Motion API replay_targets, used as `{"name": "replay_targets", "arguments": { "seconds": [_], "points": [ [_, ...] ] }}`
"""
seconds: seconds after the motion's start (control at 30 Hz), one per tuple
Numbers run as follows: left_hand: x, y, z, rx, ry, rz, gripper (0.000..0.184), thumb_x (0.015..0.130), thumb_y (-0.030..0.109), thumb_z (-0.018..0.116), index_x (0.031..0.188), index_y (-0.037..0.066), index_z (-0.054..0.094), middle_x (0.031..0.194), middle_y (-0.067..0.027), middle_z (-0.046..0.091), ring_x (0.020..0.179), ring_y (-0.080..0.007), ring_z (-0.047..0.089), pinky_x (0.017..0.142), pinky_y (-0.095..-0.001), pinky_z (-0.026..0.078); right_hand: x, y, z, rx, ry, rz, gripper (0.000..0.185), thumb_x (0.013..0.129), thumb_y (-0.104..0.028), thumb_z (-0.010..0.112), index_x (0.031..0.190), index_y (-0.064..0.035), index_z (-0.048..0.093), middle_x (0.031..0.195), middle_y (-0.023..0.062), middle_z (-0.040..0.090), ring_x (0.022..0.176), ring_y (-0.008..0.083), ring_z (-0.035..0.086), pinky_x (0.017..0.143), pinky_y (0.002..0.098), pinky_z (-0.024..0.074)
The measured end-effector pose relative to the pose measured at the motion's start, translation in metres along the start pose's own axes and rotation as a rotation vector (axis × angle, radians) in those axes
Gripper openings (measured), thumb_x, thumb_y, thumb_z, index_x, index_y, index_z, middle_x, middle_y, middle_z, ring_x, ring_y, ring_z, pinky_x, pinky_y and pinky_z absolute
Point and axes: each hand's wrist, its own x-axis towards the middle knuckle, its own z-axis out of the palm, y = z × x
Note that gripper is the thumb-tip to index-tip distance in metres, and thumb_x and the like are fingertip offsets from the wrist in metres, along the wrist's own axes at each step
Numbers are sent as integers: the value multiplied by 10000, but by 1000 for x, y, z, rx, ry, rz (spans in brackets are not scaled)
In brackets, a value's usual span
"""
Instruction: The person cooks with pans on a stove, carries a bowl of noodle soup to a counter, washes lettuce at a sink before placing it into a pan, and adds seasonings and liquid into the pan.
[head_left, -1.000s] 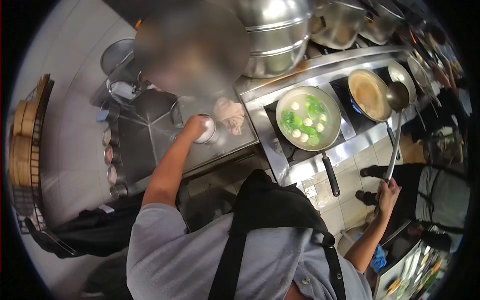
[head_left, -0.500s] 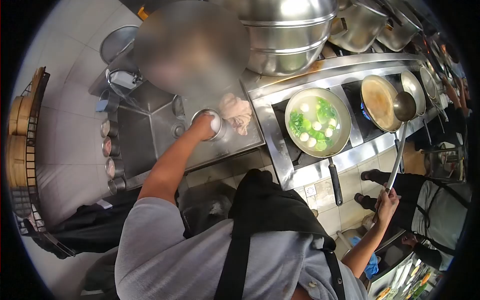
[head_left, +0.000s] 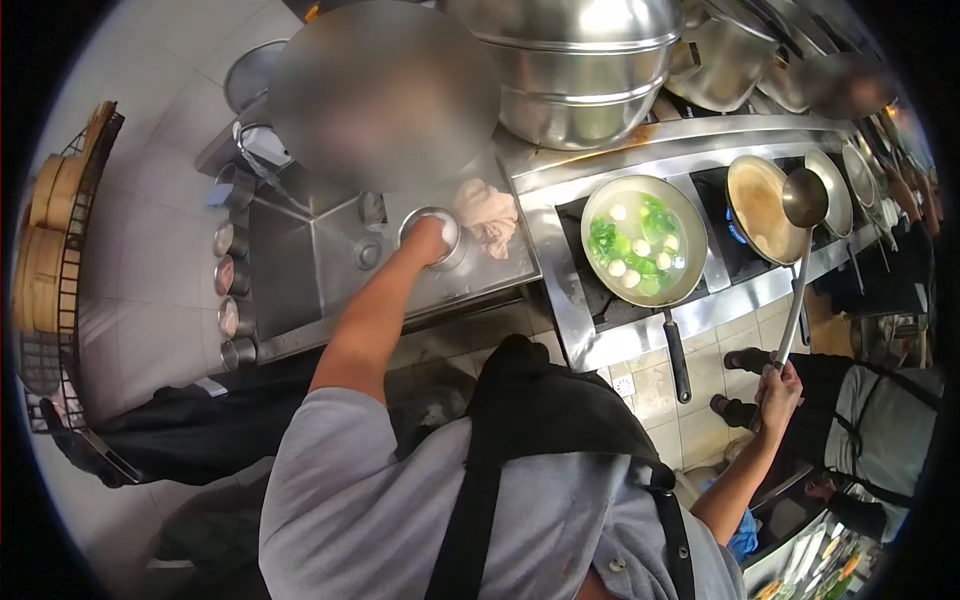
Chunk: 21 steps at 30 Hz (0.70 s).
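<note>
My left hand (head_left: 427, 238) reaches into a round metal container (head_left: 455, 250) that holds something white; its fingers are hidden inside. A crumpled pinkish cloth (head_left: 487, 217) lies just right of the container. My right hand (head_left: 777, 392) is wrapped round the long handle of a metal ladle (head_left: 805, 198). The ladle's bowl hangs over the right edge of a pan with brown contents (head_left: 763, 210), beside a blue flame. On the nearer burner, a pan (head_left: 645, 240) holds clear liquid with green leaves and several white balls.
Large stacked steel pots (head_left: 585, 70) stand behind the stove. A metal sink (head_left: 285, 265) is at left, with several small cans along its edge. Bamboo steamers (head_left: 45, 265) fill a rack at far left. A co-worker in an apron (head_left: 875, 420) is at right.
The view has shifted a little. My left hand has stayed at the metal container and now reaches into it, its fingers out of sight. The ladle remains near the brown pan.
</note>
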Motion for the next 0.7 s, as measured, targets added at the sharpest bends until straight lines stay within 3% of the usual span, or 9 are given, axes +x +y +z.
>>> {"name": "replay_targets", "arguments": {
  "seconds": [0.27,0.33,0.4,0.43,0.47,0.5,0.57,0.63,0.7],
  "points": [
    [0,-28,-14,-131,49,54,304,713,87,668,1013,43,687,997,-228,638,937,-355,624,833,-396,496,3,0,-18,-1,-1,-29,286,832,-70,552,1096,41,545,584,-21,451,422,40,384,379,192,307],
    [2,-32,-19,-61,45,180,313,735,52,637,1045,66,681,1012,-224,638,951,-366,615,853,-401,485,7,5,-24,-8,-12,12,259,836,-72,525,1076,-2,591,588,-40,444,436,34,379,383,201,309],
    [-9,-26,-20,-57,22,267,453,776,111,641,1226,132,587,1137,-162,621,1027,-331,596,895,-394,464,1,-7,-17,-122,60,-17,186,835,-69,506,986,-23,604,597,-62,433,475,34,378,396,209,317],
    [-21,9,-38,-53,-120,159,511,757,121,651,1260,118,558,1218,-152,579,1111,-320,555,968,-387,429,1,-7,-19,-111,94,-16,166,822,-58,518,963,-22,600,604,-60,438,486,41,394,409,209,340],
    [-18,25,-48,5,-206,241,573,718,130,690,1271,90,546,1270,-152,538,1181,-329,504,1023,-383,388,5,2,-23,6,63,6,167,807,-75,546,955,-19,598,615,-44,460,483,54,417,412,223,368],
    [4,-17,-6,222,-40,393,600,687,111,714,1259,44,545,1280,-180,517,1215,-346,469,1040,-374,368,5,0,-23,6,110,51,171,793,-98,575,938,-9,592,629,-24,487,474,67,433,410,234,375],
    [2,-25,7,94,97,361,474,644,80,708,1098,-20,612,1229,-229,528,1149,-378,499,1015,-396,385,10,2,-26,8,93,91,189,775,-100,575,926,15,584,613,2,492,470,79,448,407,239,368],
    [11,-19,8,95,-6,214,412,649,66,684,1044,-33,620,1159,-225,566,1094,-377,532,983,-411,406,10,-5,-24,-10,105,86,209,763,-84,567,938,28,587,603,11,494,456,82,450,400,245,365],
    [20,-37,26,161,96,290,350,653,35,657,993,-42,618,1100,-236,587,1051,-386,552,917,-433,433,12,-4,-23,6,120,103,225,758,-73,565,952,38,593,597,15,498,445,82,448,398,243,363]
  ]
}}
